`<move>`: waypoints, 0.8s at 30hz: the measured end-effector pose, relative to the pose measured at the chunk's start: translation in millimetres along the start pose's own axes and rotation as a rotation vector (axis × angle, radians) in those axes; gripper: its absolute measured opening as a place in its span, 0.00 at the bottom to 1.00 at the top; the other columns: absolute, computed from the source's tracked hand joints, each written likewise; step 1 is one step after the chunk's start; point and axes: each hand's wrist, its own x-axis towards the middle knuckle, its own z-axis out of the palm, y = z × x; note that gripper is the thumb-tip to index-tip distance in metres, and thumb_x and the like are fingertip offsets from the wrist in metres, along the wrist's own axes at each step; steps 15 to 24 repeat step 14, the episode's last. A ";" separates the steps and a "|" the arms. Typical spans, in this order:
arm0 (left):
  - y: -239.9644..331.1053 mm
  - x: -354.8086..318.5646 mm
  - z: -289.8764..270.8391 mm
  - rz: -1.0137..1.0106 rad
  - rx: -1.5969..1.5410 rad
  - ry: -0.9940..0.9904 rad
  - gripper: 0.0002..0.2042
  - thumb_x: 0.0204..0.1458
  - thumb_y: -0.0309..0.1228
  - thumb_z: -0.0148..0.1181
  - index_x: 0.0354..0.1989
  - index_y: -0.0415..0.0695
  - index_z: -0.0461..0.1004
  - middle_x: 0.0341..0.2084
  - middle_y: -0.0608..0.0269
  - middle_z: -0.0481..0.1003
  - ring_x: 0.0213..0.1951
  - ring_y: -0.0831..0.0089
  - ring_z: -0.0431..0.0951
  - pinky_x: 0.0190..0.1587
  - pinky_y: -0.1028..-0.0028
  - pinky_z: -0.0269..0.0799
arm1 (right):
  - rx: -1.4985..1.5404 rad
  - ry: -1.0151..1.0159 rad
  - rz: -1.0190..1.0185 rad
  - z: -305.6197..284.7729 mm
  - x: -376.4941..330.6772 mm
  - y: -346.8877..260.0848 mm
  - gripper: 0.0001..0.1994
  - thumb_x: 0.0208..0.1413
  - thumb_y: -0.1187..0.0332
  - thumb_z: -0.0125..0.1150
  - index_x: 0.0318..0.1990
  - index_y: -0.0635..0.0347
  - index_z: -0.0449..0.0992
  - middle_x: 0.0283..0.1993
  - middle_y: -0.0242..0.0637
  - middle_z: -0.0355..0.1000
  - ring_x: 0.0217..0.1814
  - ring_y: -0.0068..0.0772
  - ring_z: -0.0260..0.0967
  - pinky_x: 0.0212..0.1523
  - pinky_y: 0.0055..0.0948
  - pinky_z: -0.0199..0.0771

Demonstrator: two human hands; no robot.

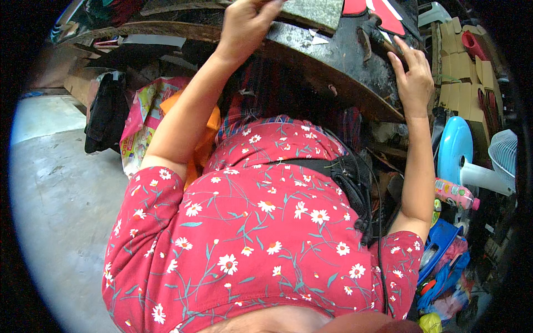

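Note:
My left hand [248, 29] is at the top edge, over the pale slab on the dark workbench [344, 72]. Its thumb and fingers come together, but the fingertips are cut off and what they hold is hidden. On the right side of the bench lies what looks like a hammer [365, 41], with a dark curved head. My right hand [413, 75] is beside its handle, index finger and thumb stretched out and apart around the handle's end. Red cut pieces with white edges [386, 16] lie beyond the hammer. A small white scrap [318, 39] rests near the slab.
A pink printed bag [147, 119] and a black bag [105, 114] hang below the bench at left. At right are a blue and white fan [455, 147], a pink bottle [458, 194] and stacked cardboard [458, 72]. A black cable [380, 250] runs down my right side.

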 end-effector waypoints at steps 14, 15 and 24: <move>115.3 -14.5 -65.3 0.724 0.256 0.373 0.19 0.61 0.33 0.47 0.46 0.24 0.71 0.41 0.31 0.75 0.44 0.44 0.80 0.44 0.52 0.82 | 0.916 0.396 0.108 -95.1 42.9 -25.3 0.16 0.64 0.67 0.52 0.52 0.70 0.76 0.52 0.45 0.74 0.54 0.37 0.73 0.58 0.31 0.72; 115.3 -14.5 -65.3 0.724 0.256 0.373 0.19 0.61 0.33 0.47 0.46 0.24 0.71 0.41 0.31 0.75 0.44 0.44 0.80 0.44 0.52 0.82 | 0.916 0.396 0.108 -95.1 42.9 -25.3 0.16 0.64 0.67 0.52 0.52 0.70 0.76 0.52 0.45 0.74 0.54 0.37 0.73 0.58 0.31 0.72; 115.3 -14.5 -65.3 0.724 0.256 0.373 0.19 0.61 0.33 0.47 0.46 0.24 0.71 0.41 0.31 0.75 0.44 0.44 0.80 0.44 0.52 0.82 | 0.916 0.396 0.108 -95.1 42.9 -25.3 0.16 0.64 0.67 0.52 0.52 0.70 0.76 0.52 0.45 0.74 0.54 0.37 0.73 0.58 0.31 0.72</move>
